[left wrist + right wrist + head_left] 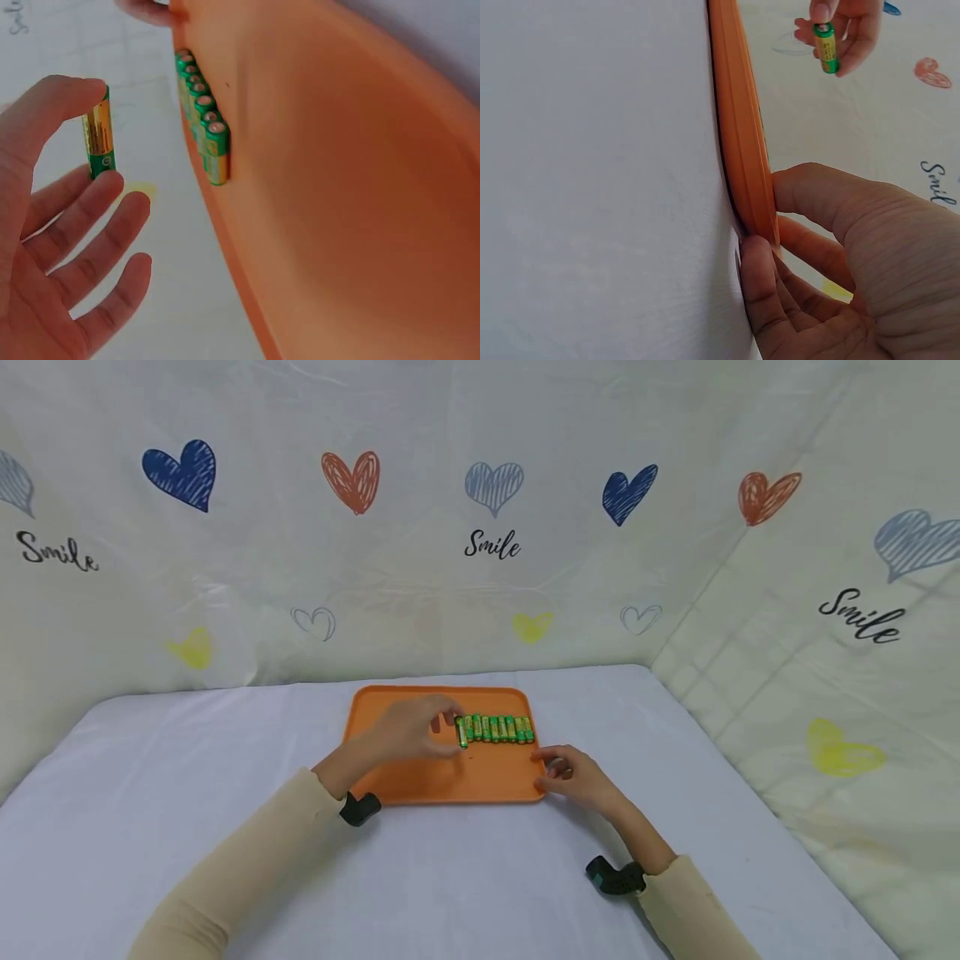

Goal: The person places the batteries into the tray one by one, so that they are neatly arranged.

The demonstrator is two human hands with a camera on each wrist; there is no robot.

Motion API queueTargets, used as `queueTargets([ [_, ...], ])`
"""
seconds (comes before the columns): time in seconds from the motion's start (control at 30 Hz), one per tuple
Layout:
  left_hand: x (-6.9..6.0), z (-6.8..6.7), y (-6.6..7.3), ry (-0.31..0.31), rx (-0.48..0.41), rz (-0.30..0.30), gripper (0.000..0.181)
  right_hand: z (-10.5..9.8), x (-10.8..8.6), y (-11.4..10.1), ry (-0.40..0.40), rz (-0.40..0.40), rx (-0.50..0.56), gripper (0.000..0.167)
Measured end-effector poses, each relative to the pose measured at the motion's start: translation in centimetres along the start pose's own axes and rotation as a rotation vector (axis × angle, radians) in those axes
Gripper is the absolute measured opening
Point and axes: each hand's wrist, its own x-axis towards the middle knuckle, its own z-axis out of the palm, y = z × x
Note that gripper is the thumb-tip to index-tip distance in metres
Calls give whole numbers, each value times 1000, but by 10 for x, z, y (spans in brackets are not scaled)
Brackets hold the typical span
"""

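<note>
My left hand (408,731) pinches a green and gold battery (99,131) by its ends, between thumb and fingertips. That battery is held above the orange tray (450,785), apart from its surface, and the right wrist view shows it upright with a slight tilt. On the tray, several matching batteries (498,729) lie side by side in a row. In the head view the held one appears at the row's left end. My right hand (581,781) grips the tray's right edge near the front corner, fingers and thumb either side of the rim (742,127).
A white cloth (465,868) covers the table under the tray. Behind it hangs a pale backdrop (420,585) printed with hearts and "Smile" lettering. Black wrist straps (618,877) sit by both sleeves.
</note>
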Motion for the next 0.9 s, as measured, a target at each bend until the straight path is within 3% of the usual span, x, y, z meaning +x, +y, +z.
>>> queueTargets([
  [0.47, 26, 5, -34, -113, -93, -45, 47, 1, 0, 3, 8, -9, 18, 40],
  [0.9, 40, 16, -48, -199, -90, -121, 43, 0, -1, 3, 10, 2, 28, 40],
])
